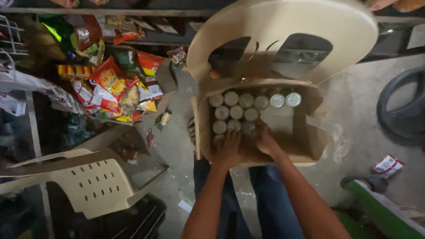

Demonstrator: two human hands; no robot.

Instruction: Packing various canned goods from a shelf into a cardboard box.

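Cardboard walls hold everything I am working in: my left hand (pixel 229 148) lies spread over the tops of the cans (pixel 236 112) at the near corner of the box (pixel 310 132), and my right hand (pixel 267 140) is curled down beside it on the box floor, though I cannot tell whether it pinches a can. The cans fill the left and far side of the box, upright and touching. As I judge it, the box rests on a pale chair (pixel 283 26), so a hard push on its near edge could tip it.

Bare forearms, no sleeves showing; blue trousers (pixel 265 199) cover the legs.
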